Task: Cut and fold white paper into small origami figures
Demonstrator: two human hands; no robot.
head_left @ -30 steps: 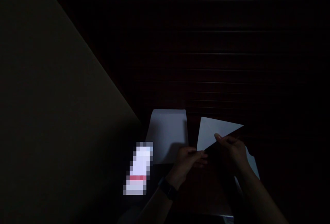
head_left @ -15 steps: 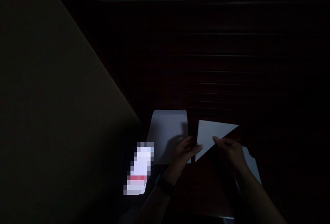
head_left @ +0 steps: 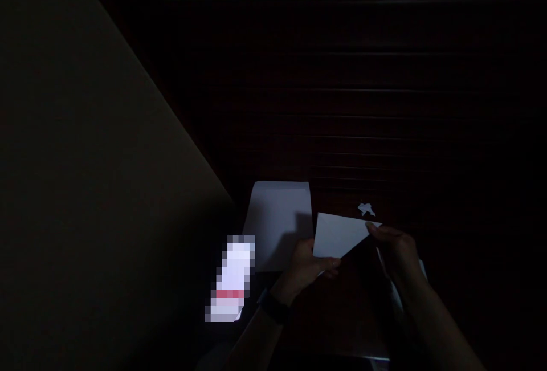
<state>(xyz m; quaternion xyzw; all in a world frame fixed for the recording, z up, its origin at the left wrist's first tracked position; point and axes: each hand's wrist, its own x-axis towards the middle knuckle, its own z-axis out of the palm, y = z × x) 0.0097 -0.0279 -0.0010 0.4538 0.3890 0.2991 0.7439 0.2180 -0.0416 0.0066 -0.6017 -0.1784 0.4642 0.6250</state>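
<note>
A folded white paper triangle (head_left: 339,234) is held above a dark reddish-brown surface (head_left: 346,325). Its near corner is gripped by the left hand (head_left: 306,265), the thumb laid across it; its right-hand corner is pinched by the right hand (head_left: 397,245). Just beyond the triangle, a small, angular white paper piece (head_left: 366,209) is seen. To the left, a white rectangular paper sheet (head_left: 277,203) is partly shadowed, with a bright, pixelated oblong (head_left: 233,268) near it.
</note>
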